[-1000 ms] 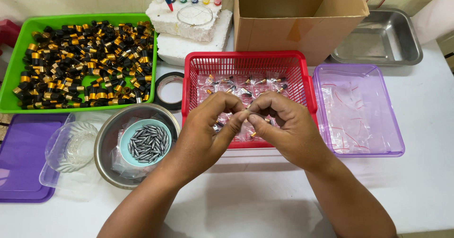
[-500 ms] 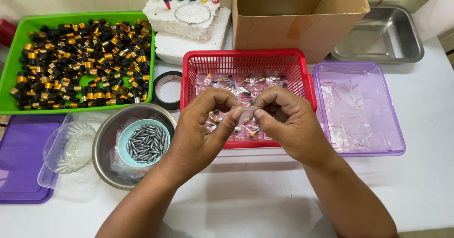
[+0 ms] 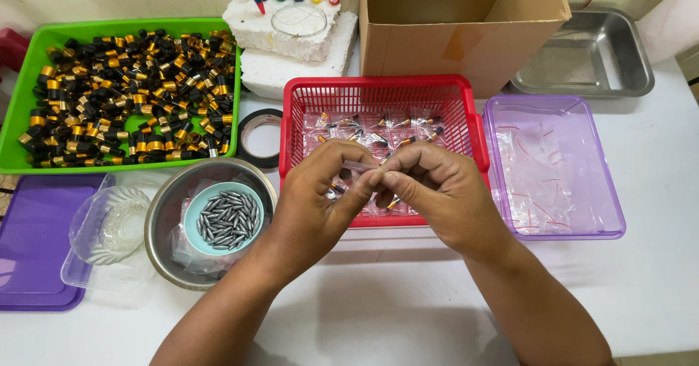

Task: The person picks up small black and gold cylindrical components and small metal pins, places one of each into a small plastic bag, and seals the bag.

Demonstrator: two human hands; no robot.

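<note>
My left hand (image 3: 313,202) and my right hand (image 3: 440,195) meet fingertip to fingertip over the near edge of a red plastic basket (image 3: 378,93). Together they pinch a small clear plastic bag (image 3: 360,166) between thumbs and forefingers. What is inside the bag is hidden by my fingers. The basket holds several small clear bags with dark and gold pieces. A teal bowl (image 3: 191,217) of grey metal pellets sits inside a steel bowl (image 3: 164,213) just left of my left hand.
A green tray (image 3: 14,137) of black-and-gold caps lies at the back left. A purple tray (image 3: 604,191) with empty clear bags is on the right. Also here: a cardboard box (image 3: 466,38), steel tray (image 3: 633,60), tape roll (image 3: 258,137), foam block (image 3: 291,53), clear dish (image 3: 116,224), purple lid (image 3: 29,257).
Both hands have shifted slightly toward me and closed tighter together on the small bag. Nothing else on the table has moved.
</note>
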